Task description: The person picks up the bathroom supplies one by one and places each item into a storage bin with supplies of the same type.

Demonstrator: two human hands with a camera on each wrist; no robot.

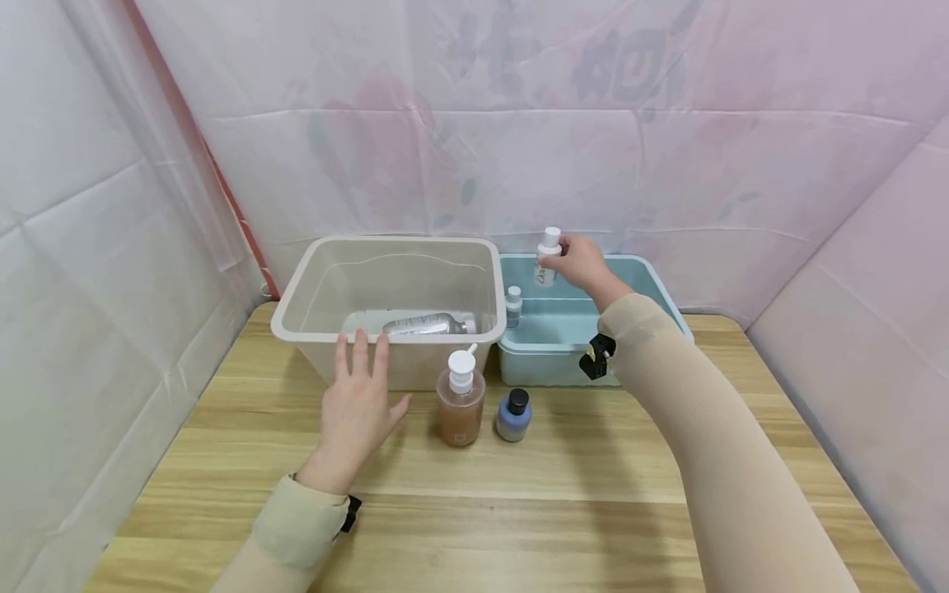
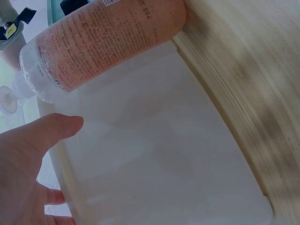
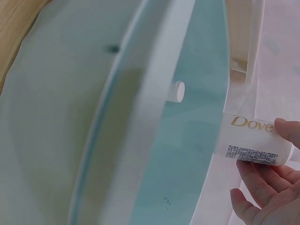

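The right hand (image 1: 582, 262) pinches a white Dove bottle (image 1: 548, 257) above the blue bin (image 1: 660, 288) at 1 o'clock, likely placing it; the left hand (image 1: 358, 403), fingers spread, steadies the beige bin (image 1: 296, 329).

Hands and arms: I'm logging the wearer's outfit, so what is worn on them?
Both hands, left hand and right hand, are bare. Snug beige sleeves cover both arms to the wrists. A small black clip-like device sits at each wrist.
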